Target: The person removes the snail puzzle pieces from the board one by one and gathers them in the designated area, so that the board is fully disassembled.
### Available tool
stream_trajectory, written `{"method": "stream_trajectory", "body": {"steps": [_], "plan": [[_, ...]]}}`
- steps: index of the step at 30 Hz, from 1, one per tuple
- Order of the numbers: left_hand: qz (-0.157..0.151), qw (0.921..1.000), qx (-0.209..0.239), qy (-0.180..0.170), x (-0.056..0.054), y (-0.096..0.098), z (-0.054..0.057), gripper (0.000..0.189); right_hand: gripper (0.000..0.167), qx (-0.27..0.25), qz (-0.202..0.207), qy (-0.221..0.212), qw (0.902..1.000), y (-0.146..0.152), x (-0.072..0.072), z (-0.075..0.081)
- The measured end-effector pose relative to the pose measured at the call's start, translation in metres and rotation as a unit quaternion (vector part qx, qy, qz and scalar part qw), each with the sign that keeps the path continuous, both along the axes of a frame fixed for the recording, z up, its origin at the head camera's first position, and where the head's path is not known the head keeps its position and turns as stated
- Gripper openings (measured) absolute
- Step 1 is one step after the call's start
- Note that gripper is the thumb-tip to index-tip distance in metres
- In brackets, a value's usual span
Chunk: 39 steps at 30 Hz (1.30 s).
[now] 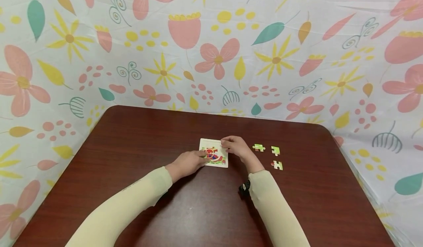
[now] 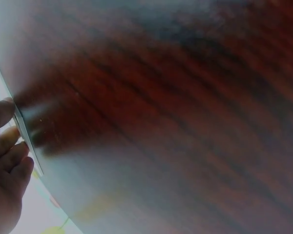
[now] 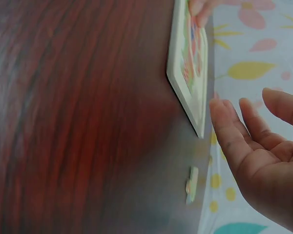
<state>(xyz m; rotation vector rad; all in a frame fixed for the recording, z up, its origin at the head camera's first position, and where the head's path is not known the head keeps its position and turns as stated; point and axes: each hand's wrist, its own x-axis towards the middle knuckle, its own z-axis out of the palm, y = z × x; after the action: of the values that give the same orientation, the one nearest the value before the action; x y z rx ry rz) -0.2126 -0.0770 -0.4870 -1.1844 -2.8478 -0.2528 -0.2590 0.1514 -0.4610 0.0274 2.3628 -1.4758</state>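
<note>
A square, white-framed jigsaw puzzle board point(image 1: 215, 163) lies on the table with a red, blue and green picture in it. My left hand point(image 1: 188, 163) rests on its left part, fingertips on the picture; in the left wrist view that hand point(image 2: 7, 180) is at the board's edge. Over the upper right corner is my right hand point(image 1: 237, 146), its fingers loosely bent. Seen from the right wrist, this hand point(image 3: 263, 151) has thumb and fingers apart with nothing between them, beside the board point(image 3: 178, 73).
Right of the board lie three loose puzzle pieces, one upper left point(image 1: 259, 148), one upper right point(image 1: 275, 151) and one lower point(image 1: 277, 165). The dark brown table point(image 1: 158, 129) ends at the back against a flower-patterned cloth point(image 1: 185, 63). A black band point(image 1: 244, 189) is on my right wrist.
</note>
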Motion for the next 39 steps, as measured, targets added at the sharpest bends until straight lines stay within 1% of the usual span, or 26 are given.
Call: {"method": "stream_trajectory", "body": {"steps": [4, 9, 12, 18, 21, 23, 28, 30, 33, 39], "plan": [[0.001, 1.0, -0.003, 0.003, 0.001, 0.001, -0.001, 0.029, 0.041, 0.004, 0.013, -0.001, 0.9999, -0.006, 0.0, -0.003], [0.003, 0.9999, -0.005, 0.008, 0.001, 0.001, -0.002, 0.029, 0.038, 0.013, 0.017, -0.002, 0.9998, -0.011, 0.0, -0.006], [0.003, 0.9999, -0.006, 0.008, 0.0, 0.002, -0.002, 0.029, 0.034, 0.037, 0.024, 0.004, 0.999, -0.014, 0.0, -0.006], [0.01, 0.9999, 0.002, -0.005, 0.002, 0.0, -0.002, 0.029, 0.027, 0.078, 0.044, 0.018, 0.9958, -0.016, -0.003, -0.008], [0.007, 0.9999, 0.011, -0.006, 0.002, 0.001, -0.002, 0.028, 0.025, 0.09, 0.041, 0.017, 0.995, -0.016, -0.006, -0.009], [0.006, 0.9999, 0.01, 0.001, 0.003, 0.002, -0.002, 0.027, 0.023, 0.096, 0.036, 0.014, 0.9946, -0.016, -0.008, -0.01], [0.009, 0.9998, 0.0, 0.017, 0.003, 0.002, 0.0, 0.027, 0.022, 0.086, 0.026, -0.001, 0.9959, -0.019, -0.013, -0.012], [0.011, 0.9998, 0.002, 0.016, 0.003, 0.002, 0.001, 0.027, 0.023, 0.086, 0.024, -0.006, 0.996, -0.02, -0.015, -0.011], [0.012, 0.9998, 0.002, 0.014, 0.003, 0.002, 0.001, 0.027, 0.023, 0.097, 0.026, -0.009, 0.9949, -0.022, -0.017, -0.009], [0.005, 0.9999, 0.0, 0.016, 0.002, 0.002, 0.001, 0.027, 0.02, 0.137, 0.051, -0.006, 0.9892, -0.026, -0.017, -0.003]]}}
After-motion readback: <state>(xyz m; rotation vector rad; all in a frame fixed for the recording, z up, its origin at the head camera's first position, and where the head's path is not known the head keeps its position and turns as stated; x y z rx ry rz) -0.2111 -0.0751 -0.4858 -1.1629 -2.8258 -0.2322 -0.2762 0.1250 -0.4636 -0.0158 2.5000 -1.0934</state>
